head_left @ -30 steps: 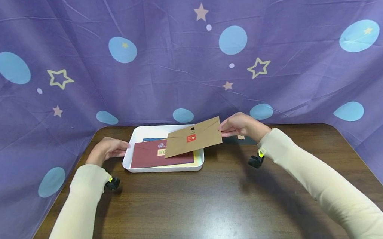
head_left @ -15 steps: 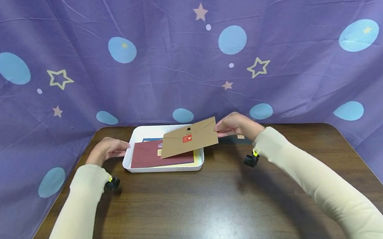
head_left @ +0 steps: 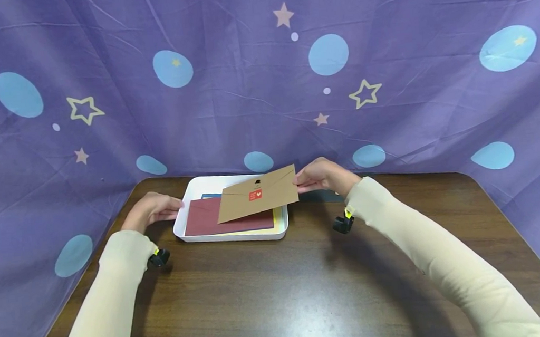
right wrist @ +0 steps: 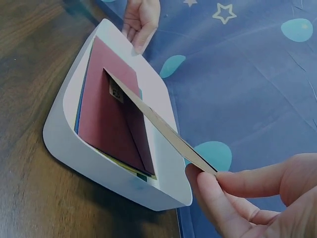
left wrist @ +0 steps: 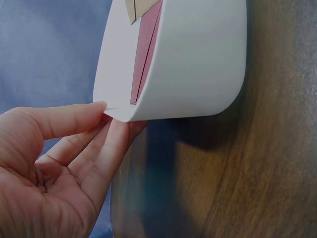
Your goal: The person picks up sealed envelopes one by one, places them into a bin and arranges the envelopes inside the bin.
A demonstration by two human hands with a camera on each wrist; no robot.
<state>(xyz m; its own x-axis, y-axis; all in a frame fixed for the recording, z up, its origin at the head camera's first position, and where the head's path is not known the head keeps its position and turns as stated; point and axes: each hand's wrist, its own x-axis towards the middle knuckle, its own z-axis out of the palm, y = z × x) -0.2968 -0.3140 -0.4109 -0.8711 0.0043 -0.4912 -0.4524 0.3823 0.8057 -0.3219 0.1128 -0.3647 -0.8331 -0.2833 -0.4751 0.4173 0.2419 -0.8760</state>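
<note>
A brown kraft envelope (head_left: 254, 204) with a red heart sticker is tilted over the white tray (head_left: 187, 237). My right hand (head_left: 320, 176) pinches its right edge between thumb and fingers, and the right wrist view shows that envelope (right wrist: 163, 133) nearly edge-on. Inside the tray a maroon envelope (head_left: 201, 219) tops a stack with blue and yellow edges showing. The kraft envelope's lower left corner is over the maroon one; whether they touch I cannot tell. At the tray's left end my left hand (left wrist: 64, 163) pinches the rim, thumb above and fingers beneath.
Behind and below my right hand, a dark flat piece (head_left: 319, 195) lies on the brown wooden table (head_left: 241, 292), mostly hidden. A purple curtain (head_left: 246, 112) with stars and blue spots hangs right behind the table's far edge.
My right hand has carried the kraft envelope leftward, further over the tray, covering the maroon envelope's sticker. The left hand and the tray stay in place.
</note>
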